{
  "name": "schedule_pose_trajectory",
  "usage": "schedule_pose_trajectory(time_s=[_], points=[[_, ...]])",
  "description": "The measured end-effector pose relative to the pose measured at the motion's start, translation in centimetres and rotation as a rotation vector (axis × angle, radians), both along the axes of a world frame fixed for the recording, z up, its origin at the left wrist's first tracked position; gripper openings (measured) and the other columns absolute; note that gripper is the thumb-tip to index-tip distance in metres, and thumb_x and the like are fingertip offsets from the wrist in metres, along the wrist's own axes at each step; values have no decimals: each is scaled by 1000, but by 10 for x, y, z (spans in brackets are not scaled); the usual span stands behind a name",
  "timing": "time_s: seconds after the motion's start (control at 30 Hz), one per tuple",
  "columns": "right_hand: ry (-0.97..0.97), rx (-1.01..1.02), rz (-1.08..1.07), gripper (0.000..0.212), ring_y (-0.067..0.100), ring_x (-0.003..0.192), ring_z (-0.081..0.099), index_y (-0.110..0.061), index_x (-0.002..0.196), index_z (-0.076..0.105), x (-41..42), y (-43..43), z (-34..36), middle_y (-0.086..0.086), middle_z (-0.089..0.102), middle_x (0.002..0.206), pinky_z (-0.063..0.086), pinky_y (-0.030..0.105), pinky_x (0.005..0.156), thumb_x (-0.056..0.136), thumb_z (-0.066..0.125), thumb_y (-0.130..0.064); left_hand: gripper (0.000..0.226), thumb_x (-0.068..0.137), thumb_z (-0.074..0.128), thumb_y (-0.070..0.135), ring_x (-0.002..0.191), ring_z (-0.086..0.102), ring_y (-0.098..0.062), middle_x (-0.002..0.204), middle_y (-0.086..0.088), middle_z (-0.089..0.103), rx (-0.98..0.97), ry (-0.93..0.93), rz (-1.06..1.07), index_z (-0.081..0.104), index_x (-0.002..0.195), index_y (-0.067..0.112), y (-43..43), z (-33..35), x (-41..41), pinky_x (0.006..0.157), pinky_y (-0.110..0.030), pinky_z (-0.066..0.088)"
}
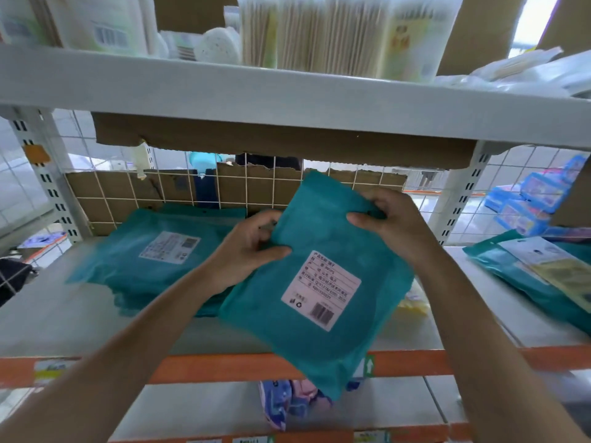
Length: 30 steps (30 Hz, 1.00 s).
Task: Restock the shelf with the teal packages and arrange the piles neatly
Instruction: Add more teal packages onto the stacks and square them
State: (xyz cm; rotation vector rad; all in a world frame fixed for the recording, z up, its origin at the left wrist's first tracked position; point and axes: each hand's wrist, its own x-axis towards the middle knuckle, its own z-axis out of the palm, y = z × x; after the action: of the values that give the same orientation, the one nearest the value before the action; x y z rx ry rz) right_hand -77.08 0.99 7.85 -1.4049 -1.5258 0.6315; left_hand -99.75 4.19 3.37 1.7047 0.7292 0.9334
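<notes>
A teal package (315,266) with a white barcode label is held tilted over the front edge of the grey shelf (64,318). My left hand (248,247) pinches its left edge, thumb on top. My right hand (388,223) grips its upper right corner. Behind and to the left lies a pile of teal packages (153,260), label side up, on the shelf. More teal packages (531,276) lie at the right on the neighbouring shelf section.
An upper shelf board (287,91) hangs low overhead, loaded with white and beige goods. A wire grid and cardboard (134,190) close the back. White uprights (460,193) flank the bay. A yellow item (415,302) lies under the held package. Colourful packs (294,401) sit below.
</notes>
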Motion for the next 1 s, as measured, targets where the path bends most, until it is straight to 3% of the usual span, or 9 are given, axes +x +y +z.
schedule_pose_trajectory(time_s=[0.13, 0.3, 0.4, 0.47, 0.57, 0.7, 0.8, 0.9, 1.0], points=[[-407, 172, -205, 58, 22, 120, 44, -16, 131, 48, 9, 2, -19, 5, 50, 130, 36, 36, 101, 79, 73, -22, 36, 82, 63, -1, 87, 70, -25, 98, -5, 72, 26, -40, 181, 55, 109, 20, 1, -9, 13, 75, -41, 58], [-445, 190, 112, 80, 22, 131, 38, -19, 141, 37, 9, -14, -60, 4, 40, 143, 35, 50, 106, 73, 72, -44, 33, 82, 65, 3, 97, 65, -25, 107, -6, 67, -55, -149, 454, 54, 99, 29, 0, -19, 30, 83, -43, 54], [-578, 171, 253, 97, 15, 137, 25, -32, 145, 24, 8, -25, -82, -8, 27, 151, 17, 37, 115, 62, 58, -70, 31, 84, 63, 1, 91, 65, -21, 98, -2, 67, -119, -275, 578, 52, 96, 27, -5, -18, 42, 74, -33, 53], [-610, 183, 304, 97, 6, 137, 13, -39, 142, 16, 8, -31, -93, -18, 15, 149, 4, 24, 111, 58, 50, -75, 30, 85, 62, 1, 90, 64, -19, 96, 1, 66, -185, -349, 616, 52, 102, 23, -11, -16, 49, 74, -35, 53], [-524, 251, 315, 84, 7, 133, 21, -40, 140, 28, 13, -38, -104, -17, 22, 144, 16, 29, 110, 63, 54, -63, 36, 85, 61, 4, 96, 64, -23, 105, -2, 66, -283, -378, 610, 51, 118, 17, -20, -17, 55, 77, -39, 54], [-363, 454, 214, 56, 12, 120, 50, -29, 125, 52, 19, -46, -112, -6, 54, 130, 45, 32, 99, 70, 59, -35, 31, 87, 56, 4, 85, 64, -17, 106, -4, 65, -352, -450, 552, 53, 115, 17, -36, -22, 60, 57, -23, 54], [-265, 445, 147, 47, 6, 107, 59, -17, 118, 64, 22, -53, -111, -4, 64, 119, 50, 22, 89, 74, 54, -26, 23, 89, 53, 5, 73, 67, -11, 94, -2, 66, -383, -523, 454, 56, 104, 22, -45, -20, 65, 56, -22, 55], [-132, 436, 52, 31, -2, 84, 61, -15, 110, 68, 28, -56, -107, -11, 68, 97, 46, 3, 67, 81, 60, -10, 27, 83, 60, 17, 69, 68, -12, 87, -4, 69, -377, -514, 310, 53, 108, 25, -51, -14, 67, 61, -25, 56], [151, 353, 11, 36, -2, 71, 63, -28, 92, 67, 37, -62, -89, -22, 67, 75, 48, 11, 59, 81, 65, 6, 39, 81, 55, 36, 84, 69, -13, 98, -2, 72, -369, -422, 237, 52, 119, 34, -56, -13, 66, 68, -25, 56]])
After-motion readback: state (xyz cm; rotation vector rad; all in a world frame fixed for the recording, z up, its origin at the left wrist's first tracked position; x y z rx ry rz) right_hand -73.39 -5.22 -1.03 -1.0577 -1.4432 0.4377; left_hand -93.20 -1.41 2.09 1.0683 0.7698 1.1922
